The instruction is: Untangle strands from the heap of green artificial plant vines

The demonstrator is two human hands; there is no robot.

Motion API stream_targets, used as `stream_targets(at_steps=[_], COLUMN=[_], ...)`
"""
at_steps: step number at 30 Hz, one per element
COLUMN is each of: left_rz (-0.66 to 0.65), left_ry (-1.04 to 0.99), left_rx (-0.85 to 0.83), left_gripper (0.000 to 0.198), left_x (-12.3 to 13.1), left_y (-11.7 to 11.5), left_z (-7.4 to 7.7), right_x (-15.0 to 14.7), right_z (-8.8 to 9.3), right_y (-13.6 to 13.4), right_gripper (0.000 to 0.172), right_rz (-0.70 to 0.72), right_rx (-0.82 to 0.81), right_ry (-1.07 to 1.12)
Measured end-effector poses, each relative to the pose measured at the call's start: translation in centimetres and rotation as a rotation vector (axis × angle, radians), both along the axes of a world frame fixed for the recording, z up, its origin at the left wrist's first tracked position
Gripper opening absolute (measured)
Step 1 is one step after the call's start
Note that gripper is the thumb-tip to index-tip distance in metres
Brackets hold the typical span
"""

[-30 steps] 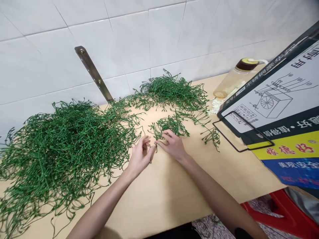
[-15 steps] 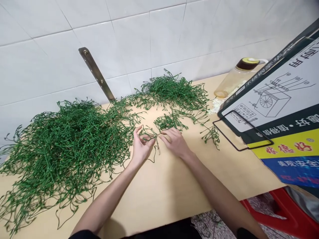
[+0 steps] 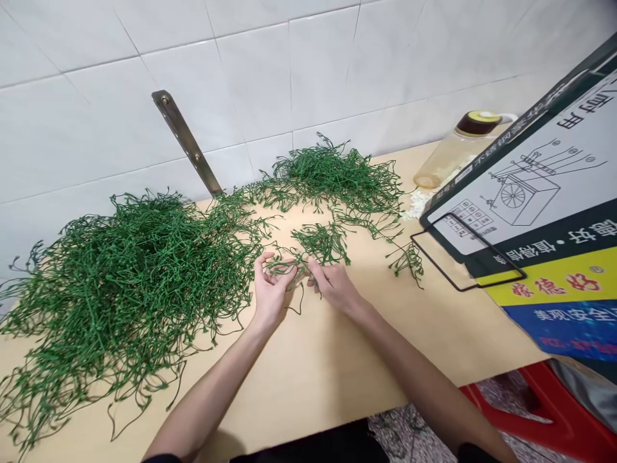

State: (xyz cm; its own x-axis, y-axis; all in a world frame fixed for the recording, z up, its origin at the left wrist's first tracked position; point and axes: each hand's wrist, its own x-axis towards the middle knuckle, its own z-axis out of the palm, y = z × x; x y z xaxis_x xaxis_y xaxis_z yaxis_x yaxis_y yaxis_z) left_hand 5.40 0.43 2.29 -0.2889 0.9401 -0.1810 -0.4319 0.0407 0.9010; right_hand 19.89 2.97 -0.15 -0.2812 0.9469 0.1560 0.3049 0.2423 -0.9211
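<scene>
Several thin green stems with forked, knobbed tips, plastic-looking, stretch between my two hands above the table. My left hand is closed on one end of them with curled fingers. Close beside it, my right hand pinches the other end between thumb and fingers. A small bunch of loose green stems lies just beyond my right hand. To the left spreads a large tangled heap of the same stems, and a second heap rests against the wall.
A clear bottle with a brown and yellow lid stands at the back right, near small white pieces. A printed carton with a black wire handle leans over the table's right side. A metal bracket rises along the wall. A red stool stands below.
My right hand has turned and shifted slightly down, with its thumb now on top. The small bunch beyond it sits a little farther left and nearer. My left hand has moved little.
</scene>
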Motion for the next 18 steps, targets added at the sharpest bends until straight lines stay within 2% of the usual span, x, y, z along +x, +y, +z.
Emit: stream_targets(at_steps=[3, 5, 8, 10, 13, 16, 18], left_rz=[-0.074, -0.134, -0.208, -0.215, -0.173, -0.266, -0.312], left_ry=[-0.023, -0.030, 0.023, 0.107, 0.225, 0.373, 0.560], left_rx=[0.001, -0.019, -0.043, -0.024, 0.051, 0.109, 0.140], left_gripper=[0.076, 0.078, 0.083, 0.080, 0.065, 0.059, 0.049], left_x=[0.1, 0.0, -0.4, -0.9, -1.9, -2.7, -3.5], left_y=[-0.5, -0.9, -1.4, -1.6, -1.7, -1.4, -0.7], left_z=[0.2, 0.1, -0.3, -0.5, -0.9, -1.3, -1.5], right_x=[-0.5, -0.7, -0.9, -0.8, -0.7, -0.5, -0.2], right_z=[0.3, 0.4, -0.1, -0.6, -1.2, -0.9, -0.4], right_y=[0.3, 0.5, 0.9, 1.1, 1.6, 1.8, 1.9], right_gripper=[0.061, 0.050, 0.037, 0.034, 0.034, 0.036, 0.036], right_rz=[0.043, 0.032, -0.092, -0.162, -0.186, -0.143, -0.092], right_rx=[-0.269, -0.318, -0.361, -0.407, -0.488, -0.551, -0.576], right_ry=[0.306, 0.460, 0.598, 0.679, 0.797, 0.848, 0.849])
